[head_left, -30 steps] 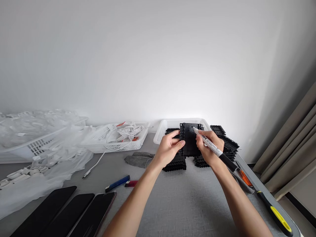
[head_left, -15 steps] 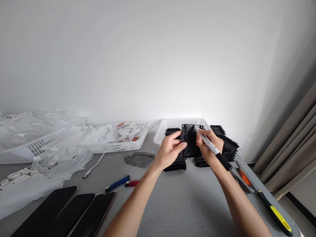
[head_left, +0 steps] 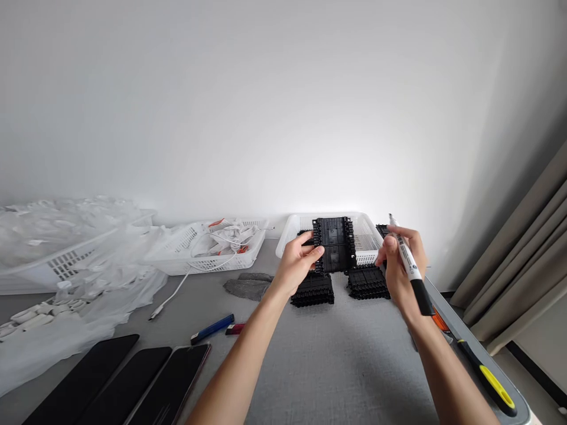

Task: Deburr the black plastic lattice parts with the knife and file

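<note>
My left hand [head_left: 297,264] grips the left edge of a black plastic plate [head_left: 335,243] with toothed sides, thumb in front and fingers behind. The plate is tilted up, its flat panelled face toward me. To the right, my right hand [head_left: 401,280] is closed round a white marker pen [head_left: 410,262], tip up and black end toward me, apart from the plate. Below the plate lie a left stack of similar black plates [head_left: 313,290] and a right stack [head_left: 368,283]. My right hand partly hides more black plates behind it.
A white plastic basket [head_left: 368,260] stands behind the plate. Further left are a basket of cables [head_left: 221,265] and a larger one [head_left: 75,268] under plastic bags. Phones [head_left: 168,383], a blue lighter [head_left: 212,329], a red one [head_left: 234,329] and a yellow-black handled tool [head_left: 496,386] lie around.
The marker tip has left the plate's face; my right hand has moved right with the pen. My left hand has shifted the plate slightly left and up.
</note>
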### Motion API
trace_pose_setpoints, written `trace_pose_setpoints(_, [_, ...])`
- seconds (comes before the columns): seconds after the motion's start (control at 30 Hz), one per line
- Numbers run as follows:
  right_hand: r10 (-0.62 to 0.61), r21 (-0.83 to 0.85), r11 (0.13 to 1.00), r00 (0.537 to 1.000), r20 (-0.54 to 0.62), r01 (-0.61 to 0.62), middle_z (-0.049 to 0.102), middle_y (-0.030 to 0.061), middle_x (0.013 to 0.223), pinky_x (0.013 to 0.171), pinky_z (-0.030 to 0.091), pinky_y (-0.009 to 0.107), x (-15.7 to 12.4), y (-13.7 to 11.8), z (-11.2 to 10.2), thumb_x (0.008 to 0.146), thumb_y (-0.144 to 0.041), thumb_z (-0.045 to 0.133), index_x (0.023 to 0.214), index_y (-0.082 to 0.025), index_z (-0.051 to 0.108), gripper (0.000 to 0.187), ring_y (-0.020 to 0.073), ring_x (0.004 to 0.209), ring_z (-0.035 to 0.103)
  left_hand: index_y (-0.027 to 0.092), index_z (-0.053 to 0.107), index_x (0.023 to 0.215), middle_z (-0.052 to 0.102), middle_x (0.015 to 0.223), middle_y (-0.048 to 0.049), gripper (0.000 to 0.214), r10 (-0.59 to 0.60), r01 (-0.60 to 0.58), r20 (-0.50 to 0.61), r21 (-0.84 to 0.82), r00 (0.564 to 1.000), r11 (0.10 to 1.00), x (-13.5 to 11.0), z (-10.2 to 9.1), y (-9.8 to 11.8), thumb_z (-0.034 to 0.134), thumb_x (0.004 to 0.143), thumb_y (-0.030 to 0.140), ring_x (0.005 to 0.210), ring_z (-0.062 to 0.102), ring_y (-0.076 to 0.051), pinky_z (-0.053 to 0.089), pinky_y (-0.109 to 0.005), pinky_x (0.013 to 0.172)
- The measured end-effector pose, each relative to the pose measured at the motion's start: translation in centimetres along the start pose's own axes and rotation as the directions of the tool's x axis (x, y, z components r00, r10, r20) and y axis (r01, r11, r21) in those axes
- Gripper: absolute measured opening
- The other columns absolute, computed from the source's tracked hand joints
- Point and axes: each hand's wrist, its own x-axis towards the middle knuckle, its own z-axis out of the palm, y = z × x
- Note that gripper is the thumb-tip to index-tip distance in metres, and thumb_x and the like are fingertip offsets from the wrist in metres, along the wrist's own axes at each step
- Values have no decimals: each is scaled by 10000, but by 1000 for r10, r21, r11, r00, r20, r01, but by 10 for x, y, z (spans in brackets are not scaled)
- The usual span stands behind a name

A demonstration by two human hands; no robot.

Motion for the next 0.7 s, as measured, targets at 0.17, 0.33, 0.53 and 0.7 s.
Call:
trace_pose_setpoints(0.17, [194,2,977,901,389,-211,628,21,900,764,516,341,-37,15,-44,893,-257,538,1223,-269,524,330,170,768,615,136,599,1319,719,853,-81,741,-35,35,-19,-23,999,999,13,-7,-14,819,667,411,719,616,-174,431,-246,566])
trace_pose_setpoints(0.33, [461,28,800,643,612,-599,634,54,931,705,517,339,-93,37,-76,821,-254,516,1373,-277,499,553,205,794,623,141,595,1325,736,951,-113,771,-51,49,-44,-41,998,998,21,-14,-24,827,657,446,755,656,-192,462,-263,599])
trace_pose_setpoints(0.53, [570,-314,821,717,402,-477,718,107,1145,803,565,403,-143,69,-79,871,-385,529,1307,-265,663,472,240,803,689,171,559,1334,720,855,-70,773,-56,54,-54,-37,997,998,24,-21,-28,809,671,478,754,655,-193,470,-269,619])
trace_pose_setpoints(0.7, [513,-496,809,791,333,-316,709,94,1247,1013,522,455,-176,92,-75,848,-279,479,1132,-264,778,413,309,1197,636,186,562,1299,706,811,-45,737,-62,59,-123,-32,990,998,24,-28,-23,800,673,494,723,646,-184,478,-279,638])
